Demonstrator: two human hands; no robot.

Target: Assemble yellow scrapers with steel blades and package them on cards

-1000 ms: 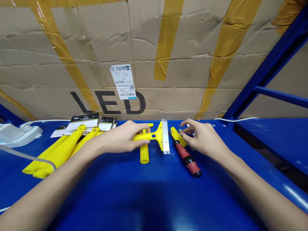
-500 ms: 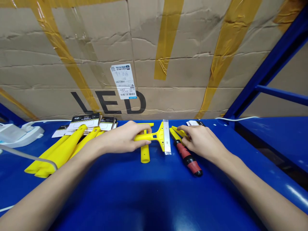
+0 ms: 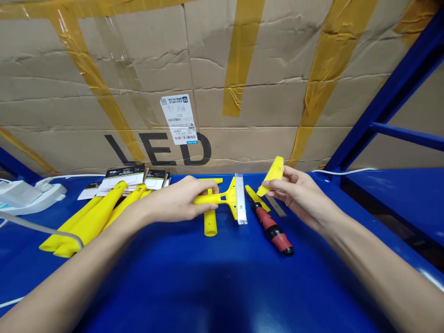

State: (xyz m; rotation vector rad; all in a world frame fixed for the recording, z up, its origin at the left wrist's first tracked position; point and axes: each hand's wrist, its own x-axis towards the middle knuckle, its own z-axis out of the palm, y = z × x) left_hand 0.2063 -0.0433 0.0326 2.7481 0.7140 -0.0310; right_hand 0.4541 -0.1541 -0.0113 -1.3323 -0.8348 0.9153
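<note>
Left hand (image 3: 187,199) pinches the handle of a yellow scraper (image 3: 231,199) at table centre, palm down, blade end to the right, and right hand (image 3: 300,192) grips a yellow blade-cover plate (image 3: 274,175) between thumb and fingers, raised above a loose metal blade (image 3: 276,207) and just beyond a red-and-black screwdriver (image 3: 272,229). Big black "LED" reads on the taped cardboard carton (image 3: 208,51) behind, its shipping label (image 3: 179,119) upside down with print too small to trust, ditto packaging cards (image 3: 123,178) by yellow handles (image 3: 92,219) at left. Blue tabletop (image 3: 208,291) runs nearward between the forearms; carton bounds the back, blue frame post (image 3: 378,104) the right rear.
</note>
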